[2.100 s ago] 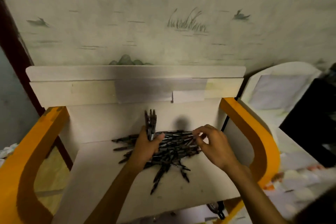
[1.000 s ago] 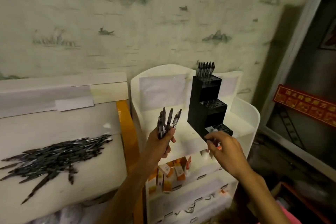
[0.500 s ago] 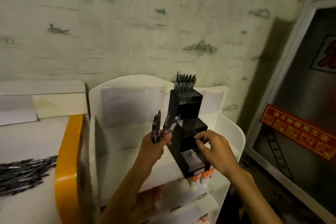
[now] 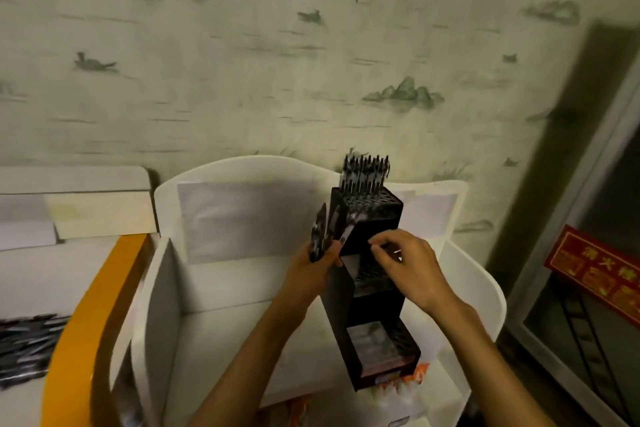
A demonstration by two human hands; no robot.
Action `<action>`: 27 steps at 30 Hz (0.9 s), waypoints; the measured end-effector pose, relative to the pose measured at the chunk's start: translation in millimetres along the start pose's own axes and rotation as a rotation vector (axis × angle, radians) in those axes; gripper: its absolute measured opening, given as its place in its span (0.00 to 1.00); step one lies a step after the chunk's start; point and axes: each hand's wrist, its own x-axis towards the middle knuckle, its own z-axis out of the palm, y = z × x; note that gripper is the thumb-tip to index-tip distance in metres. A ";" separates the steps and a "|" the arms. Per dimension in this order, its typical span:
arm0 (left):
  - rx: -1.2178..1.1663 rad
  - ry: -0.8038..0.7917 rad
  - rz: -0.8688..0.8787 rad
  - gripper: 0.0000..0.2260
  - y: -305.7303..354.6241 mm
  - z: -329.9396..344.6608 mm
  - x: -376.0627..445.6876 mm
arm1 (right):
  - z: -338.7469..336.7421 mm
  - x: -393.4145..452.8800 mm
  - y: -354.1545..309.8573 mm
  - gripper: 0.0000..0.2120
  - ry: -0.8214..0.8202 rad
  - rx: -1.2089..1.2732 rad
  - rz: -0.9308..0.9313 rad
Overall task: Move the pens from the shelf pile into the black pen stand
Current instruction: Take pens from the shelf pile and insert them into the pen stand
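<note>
A black stepped pen stand (image 4: 370, 218) with perforated tiers stands on a white shelf unit (image 4: 225, 315). Several dark pens (image 4: 365, 172) stick up from its top tier. My left hand (image 4: 313, 269) grips a small bunch of pens (image 4: 323, 230) upright, just left of the stand. Over the stand's middle tier, my right hand (image 4: 405, 265) has its fingers curled with the tips pinched together; whether they hold a pen is unclear. Part of the pen pile (image 4: 24, 348) lies on the shelf at the far left edge.
An orange side panel (image 4: 93, 315) separates the pile's shelf from the white unit. Small orange-and-white items (image 4: 408, 383) sit on the tier below the stand. A dark door with a red sign (image 4: 595, 274) is at the right. Patterned wallpaper covers the wall behind.
The view swung right from the pen pile to the white unit. My left hand carried the bunch of pens up beside the stand, and my right hand rose from the lower tier to the middle tier.
</note>
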 end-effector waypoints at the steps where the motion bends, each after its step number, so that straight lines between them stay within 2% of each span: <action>1: 0.000 0.004 0.017 0.11 1.2 3.4 4.4 | 0.7 7.3 2.7 0.05 -0.001 0.040 -0.006; 5: 0.001 0.046 0.083 0.08 6.0 24.9 24.0 | -0.7 35.4 17.0 0.04 -0.019 0.271 -0.002; 11: 0.047 0.123 0.178 0.07 14.3 63.4 50.5 | -8.7 81.5 47.3 0.06 -0.047 0.459 -0.014; 17: 0.063 0.175 0.175 0.09 22.7 98.9 75.6 | -23.0 112.8 69.4 0.06 -0.118 0.785 0.140; 20: 0.069 0.236 0.166 0.11 19.2 105.3 84.7 | -30.8 132.1 78.3 0.05 -0.037 0.876 0.223; 23: 0.091 0.368 0.152 0.13 19.5 101.2 88.1 | -39.1 164.5 98.3 0.06 0.147 0.825 0.266; 27: 0.074 0.398 0.135 0.17 19.7 83.1 91.6 | -50.4 195.4 106.6 0.07 0.305 0.510 0.121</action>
